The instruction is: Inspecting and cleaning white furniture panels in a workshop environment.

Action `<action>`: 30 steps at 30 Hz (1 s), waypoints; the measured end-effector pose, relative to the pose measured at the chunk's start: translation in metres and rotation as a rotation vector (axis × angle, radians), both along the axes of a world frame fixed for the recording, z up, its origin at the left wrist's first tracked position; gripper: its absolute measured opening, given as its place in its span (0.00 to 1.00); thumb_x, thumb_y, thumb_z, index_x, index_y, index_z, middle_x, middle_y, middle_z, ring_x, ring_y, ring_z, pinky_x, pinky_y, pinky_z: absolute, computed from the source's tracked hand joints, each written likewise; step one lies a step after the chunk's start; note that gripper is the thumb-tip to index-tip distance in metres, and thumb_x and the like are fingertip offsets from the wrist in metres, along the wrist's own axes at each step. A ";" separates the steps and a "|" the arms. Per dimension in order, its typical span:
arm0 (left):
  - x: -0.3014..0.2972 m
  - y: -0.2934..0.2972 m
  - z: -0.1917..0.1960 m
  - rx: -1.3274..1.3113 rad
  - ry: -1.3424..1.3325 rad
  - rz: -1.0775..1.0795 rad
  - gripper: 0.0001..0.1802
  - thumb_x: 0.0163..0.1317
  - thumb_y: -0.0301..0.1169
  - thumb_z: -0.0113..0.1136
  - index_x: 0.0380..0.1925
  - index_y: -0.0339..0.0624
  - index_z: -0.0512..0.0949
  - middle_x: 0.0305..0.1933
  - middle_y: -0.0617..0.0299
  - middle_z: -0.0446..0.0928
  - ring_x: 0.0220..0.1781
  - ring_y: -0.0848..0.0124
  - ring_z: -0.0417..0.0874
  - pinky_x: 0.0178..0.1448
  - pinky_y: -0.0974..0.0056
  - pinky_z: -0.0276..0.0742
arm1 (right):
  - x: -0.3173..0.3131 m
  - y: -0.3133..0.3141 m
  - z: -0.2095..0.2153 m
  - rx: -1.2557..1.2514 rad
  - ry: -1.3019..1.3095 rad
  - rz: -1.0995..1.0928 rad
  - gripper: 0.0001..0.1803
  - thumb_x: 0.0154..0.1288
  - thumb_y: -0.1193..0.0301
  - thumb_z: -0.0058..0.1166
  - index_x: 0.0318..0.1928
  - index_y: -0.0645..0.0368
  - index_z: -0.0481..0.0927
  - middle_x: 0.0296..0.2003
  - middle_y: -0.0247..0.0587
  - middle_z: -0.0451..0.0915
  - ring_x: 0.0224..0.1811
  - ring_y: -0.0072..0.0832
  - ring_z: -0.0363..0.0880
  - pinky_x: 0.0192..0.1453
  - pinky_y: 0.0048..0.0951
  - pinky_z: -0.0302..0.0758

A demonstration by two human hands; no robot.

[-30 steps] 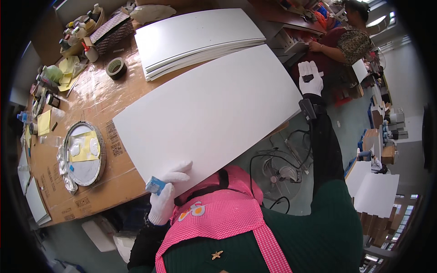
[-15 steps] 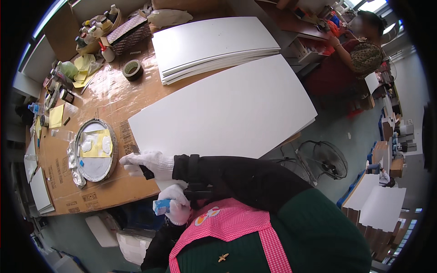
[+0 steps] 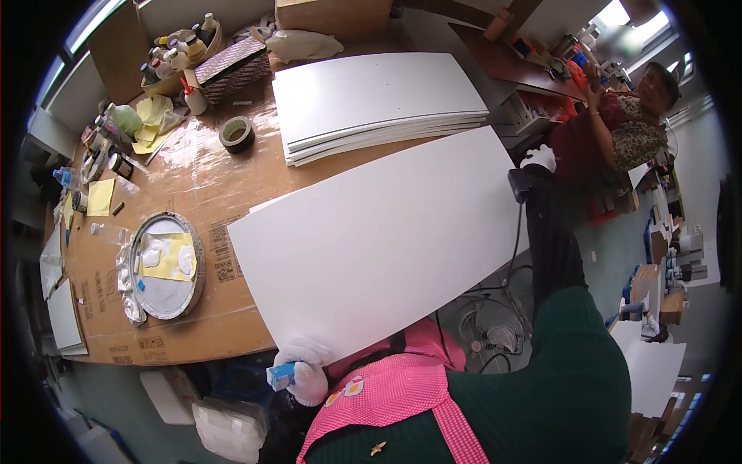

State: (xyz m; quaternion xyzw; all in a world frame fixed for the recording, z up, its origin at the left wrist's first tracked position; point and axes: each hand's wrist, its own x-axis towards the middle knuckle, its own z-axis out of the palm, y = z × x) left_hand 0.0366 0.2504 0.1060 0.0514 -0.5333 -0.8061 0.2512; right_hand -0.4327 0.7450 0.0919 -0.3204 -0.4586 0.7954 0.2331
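A large white panel (image 3: 379, 240) with a curved far edge lies at the near side of the worktable. My left hand (image 3: 308, 379), in a white glove, is closed round a small blue block (image 3: 280, 377) at the panel's near left corner. Reaching out to the right, my right hand (image 3: 539, 158), also gloved in white, is by the panel's far right end. Its fingers are too small and partly hidden to read, and whether it touches the panel edge I cannot tell. A stack of white panels (image 3: 379, 89) lies just beyond.
A round lid (image 3: 171, 305) with yellow paper and white paste sits left on the cardboard-covered table (image 3: 209, 178). Behind it are a tape roll (image 3: 236, 134), a red-tipped bottle (image 3: 194, 99) and several paint bottles. A fan (image 3: 491, 329) stands below right; a person (image 3: 618, 124) is at the far right.
My right hand has swung from the panel's left end to its far right end. My left hand keeps the blue block. The panel appears lower in view, and the co-worker's hands have risen.
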 end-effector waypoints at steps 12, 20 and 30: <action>-0.009 -0.001 -0.007 -0.011 0.002 -0.074 0.25 0.73 0.50 0.53 0.28 0.37 0.73 0.27 0.53 0.77 0.29 0.65 0.79 0.34 0.65 0.76 | 0.267 -0.314 0.042 -0.905 -0.292 1.520 0.24 0.80 0.61 0.43 0.69 0.61 0.66 0.64 0.51 0.72 0.64 0.43 0.75 0.69 0.58 0.70; -0.030 -0.030 0.020 -0.136 -0.409 0.080 0.25 0.76 0.46 0.43 0.52 0.32 0.74 0.61 0.43 0.75 0.50 0.62 0.82 0.56 0.58 0.78 | 0.049 0.021 0.027 0.537 -0.298 0.248 0.17 0.74 0.62 0.52 0.54 0.61 0.78 0.36 0.30 0.77 0.28 0.22 0.70 0.36 0.28 0.74; -0.084 -0.097 0.011 0.033 -0.535 0.102 0.35 0.74 0.47 0.51 0.72 0.36 0.61 0.73 0.47 0.66 0.70 0.59 0.72 0.73 0.53 0.66 | 0.090 -0.057 0.027 1.888 -0.418 0.429 0.07 0.64 0.65 0.58 0.38 0.52 0.83 0.35 0.48 0.76 0.40 0.49 0.81 0.43 0.49 0.78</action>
